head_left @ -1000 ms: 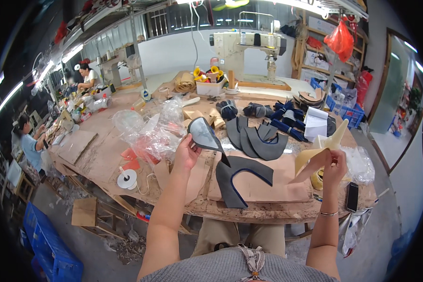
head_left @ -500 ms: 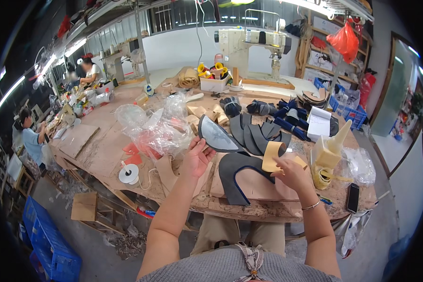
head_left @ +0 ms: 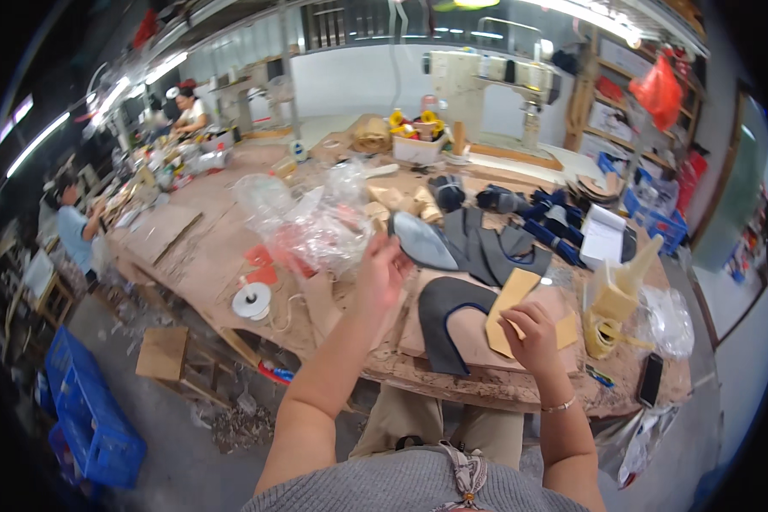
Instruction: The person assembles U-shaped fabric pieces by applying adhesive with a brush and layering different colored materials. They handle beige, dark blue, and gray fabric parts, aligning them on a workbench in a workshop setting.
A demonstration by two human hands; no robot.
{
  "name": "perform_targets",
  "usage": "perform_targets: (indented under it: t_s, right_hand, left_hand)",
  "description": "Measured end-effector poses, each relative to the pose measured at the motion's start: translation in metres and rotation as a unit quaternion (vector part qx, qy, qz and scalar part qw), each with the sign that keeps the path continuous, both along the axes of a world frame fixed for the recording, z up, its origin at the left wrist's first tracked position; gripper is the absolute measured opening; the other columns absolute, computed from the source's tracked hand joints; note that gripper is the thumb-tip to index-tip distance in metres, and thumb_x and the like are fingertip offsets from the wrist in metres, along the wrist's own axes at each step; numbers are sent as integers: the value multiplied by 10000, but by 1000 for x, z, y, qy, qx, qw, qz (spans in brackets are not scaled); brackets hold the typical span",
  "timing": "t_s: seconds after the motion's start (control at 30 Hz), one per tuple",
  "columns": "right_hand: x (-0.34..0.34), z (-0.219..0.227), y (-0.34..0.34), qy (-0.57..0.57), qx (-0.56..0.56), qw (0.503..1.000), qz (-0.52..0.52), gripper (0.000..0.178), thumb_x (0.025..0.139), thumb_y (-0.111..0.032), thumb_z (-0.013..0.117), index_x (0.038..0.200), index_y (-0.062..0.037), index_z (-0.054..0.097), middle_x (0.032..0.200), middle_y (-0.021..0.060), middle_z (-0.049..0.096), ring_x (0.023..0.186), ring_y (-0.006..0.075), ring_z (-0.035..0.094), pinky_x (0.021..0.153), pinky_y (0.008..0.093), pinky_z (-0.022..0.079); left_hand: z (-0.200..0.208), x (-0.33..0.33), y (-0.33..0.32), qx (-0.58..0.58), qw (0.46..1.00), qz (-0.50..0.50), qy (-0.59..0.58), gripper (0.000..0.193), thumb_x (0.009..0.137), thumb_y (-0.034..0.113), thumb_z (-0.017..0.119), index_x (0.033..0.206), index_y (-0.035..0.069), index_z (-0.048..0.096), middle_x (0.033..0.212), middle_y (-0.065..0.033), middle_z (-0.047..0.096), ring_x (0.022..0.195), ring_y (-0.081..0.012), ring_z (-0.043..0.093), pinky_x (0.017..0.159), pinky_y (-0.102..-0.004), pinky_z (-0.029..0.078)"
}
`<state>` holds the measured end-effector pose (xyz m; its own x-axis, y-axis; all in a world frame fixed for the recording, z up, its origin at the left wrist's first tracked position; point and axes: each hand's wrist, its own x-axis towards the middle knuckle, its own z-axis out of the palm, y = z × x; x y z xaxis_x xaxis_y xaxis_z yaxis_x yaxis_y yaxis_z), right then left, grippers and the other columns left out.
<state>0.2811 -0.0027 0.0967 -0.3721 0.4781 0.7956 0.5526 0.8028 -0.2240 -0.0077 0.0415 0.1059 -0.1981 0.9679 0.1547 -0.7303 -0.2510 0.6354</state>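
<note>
My left hand [head_left: 382, 271] grips the near end of a half-moon piece [head_left: 424, 242] with a pale grey-blue face and dark edge, raised above the table. Between the fingers of my right hand [head_left: 531, 334] is a tan strip [head_left: 515, 295], slanting up and away from them. Part of the strip lies over a dark grey curved fabric piece [head_left: 439, 328] with a blue edge, which rests on a board [head_left: 474, 317]. Just right of my right hand is another small tan piece [head_left: 566, 329]. More dark grey curved pieces [head_left: 480, 249] lie behind.
A cream squeeze bottle [head_left: 616, 294], a tape roll [head_left: 600, 339] and a phone [head_left: 649, 379] stand or lie at right. Crumpled clear plastic [head_left: 294, 218] and a white spool [head_left: 251, 300] are at left. Bundled dark pieces [head_left: 555, 220] and a notepad [head_left: 602, 236] lie farther back.
The tan strip, curled before, is now straighter and slanted. The half-moon piece has turned in my left hand. My view has shifted, so the whole scene sits farther right.
</note>
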Motion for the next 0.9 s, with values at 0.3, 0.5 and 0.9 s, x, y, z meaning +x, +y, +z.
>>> perform_targets:
  t_s: [0.3,0.5,0.9]
  right_hand:
    - [63,-54,-14,57,-51,991,-112,129,742,-4,714,849,-37,650,814,98,633,768,286,603,675,367,488]
    - [82,-75,-24,126,-72,973,-182,114,768,-21,717,868,-31,663,830,119,650,765,289,626,667,356,506]
    - [80,-85,-33,79,-92,973,-195,316,677,-140,796,959,-71,671,949,88,637,926,284,590,791,393,486]
  left_hand:
    - [57,-290,39,177,890,413,-79,201,864,119,629,1033,47,548,979,-105,618,891,-229,612,748,-307,527]
    - [-33,-428,9,-400,455,503,616,495,876,457,547,1101,23,629,1161,-206,602,1038,-314,608,841,-400,507]
    - [-19,-52,15,101,829,397,380,488,892,50,562,1342,-27,391,1340,-167,463,1268,-281,444,1043,-382,379]
